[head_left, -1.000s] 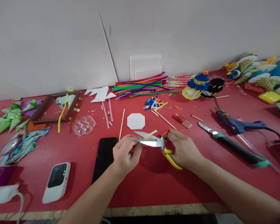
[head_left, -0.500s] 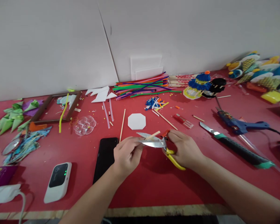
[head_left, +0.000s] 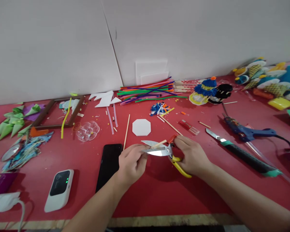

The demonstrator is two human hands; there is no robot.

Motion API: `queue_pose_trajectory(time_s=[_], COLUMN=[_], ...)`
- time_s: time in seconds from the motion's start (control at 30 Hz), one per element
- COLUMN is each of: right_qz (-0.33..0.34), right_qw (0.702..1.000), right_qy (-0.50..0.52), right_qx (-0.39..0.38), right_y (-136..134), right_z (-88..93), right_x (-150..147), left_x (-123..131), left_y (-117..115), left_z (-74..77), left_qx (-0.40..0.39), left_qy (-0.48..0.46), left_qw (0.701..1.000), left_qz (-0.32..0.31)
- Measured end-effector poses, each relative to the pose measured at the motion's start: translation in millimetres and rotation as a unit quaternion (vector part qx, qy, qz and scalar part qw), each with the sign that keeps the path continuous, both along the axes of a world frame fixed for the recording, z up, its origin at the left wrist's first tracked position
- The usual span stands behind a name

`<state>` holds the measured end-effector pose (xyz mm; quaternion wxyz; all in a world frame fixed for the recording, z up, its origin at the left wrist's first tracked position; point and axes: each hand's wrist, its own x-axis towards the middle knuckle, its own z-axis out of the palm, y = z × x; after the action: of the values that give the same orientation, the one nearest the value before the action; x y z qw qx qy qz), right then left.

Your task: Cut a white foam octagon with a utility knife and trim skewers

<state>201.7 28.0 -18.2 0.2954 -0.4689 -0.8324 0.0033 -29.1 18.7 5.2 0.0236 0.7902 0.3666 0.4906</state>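
Note:
My left hand (head_left: 132, 162) pinches a short wooden stick (head_left: 160, 143) near the middle of the red table. Its pale end slants up to the right between the blades of the scissors (head_left: 158, 151). Wrapped round the yellow and orange handles is my right hand (head_left: 192, 154); the blades are apart. Just beyond the hands lies a white octagonal piece (head_left: 141, 127). A black phone (head_left: 109, 166) is partly under my left hand, and a long thin stick (head_left: 126, 131) lies just beyond it.
A green and black cutter (head_left: 246, 156) and a blue glue gun (head_left: 250, 130) lie on the right. Colored pipe cleaners (head_left: 147, 91) are piled along the wall. At left are a white device (head_left: 59, 190) and a brown frame (head_left: 44, 112).
The scissor blades have tilted slightly and stand a little wider apart round the stick. Both hands keep nearly the same place, and the camera view has shifted slightly.

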Motion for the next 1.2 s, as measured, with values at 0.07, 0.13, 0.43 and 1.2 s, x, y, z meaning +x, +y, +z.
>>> queue_pose_trajectory(time_s=[0.07, 0.13, 0.43, 1.2], right_qz=[0.005, 0.010, 0.010, -0.003], right_qw=[1.000, 1.000, 1.000, 0.999], right_qy=[0.002, 0.005, 0.004, 0.014], right_qx=[0.001, 0.000, -0.007, -0.042], right_y=[-0.4, -0.8, -3.8, 0.5], right_z=[0.5, 0.5, 1.7, -4.1], right_x=[-0.1, -0.1, -0.3, 1.7], left_x=[0.6, 1.3, 2.6, 2.1], left_y=[0.2, 0.2, -3.0, 0.3], left_z=[0.0, 0.3, -1.1, -1.4], left_qx=[0.001, 0.000, -0.020, -0.050], left_qy=[0.001, 0.001, -0.006, -0.015], left_qw=[1.000, 1.000, 1.000, 0.998], left_qz=[-0.002, -0.003, 0.011, -0.023])
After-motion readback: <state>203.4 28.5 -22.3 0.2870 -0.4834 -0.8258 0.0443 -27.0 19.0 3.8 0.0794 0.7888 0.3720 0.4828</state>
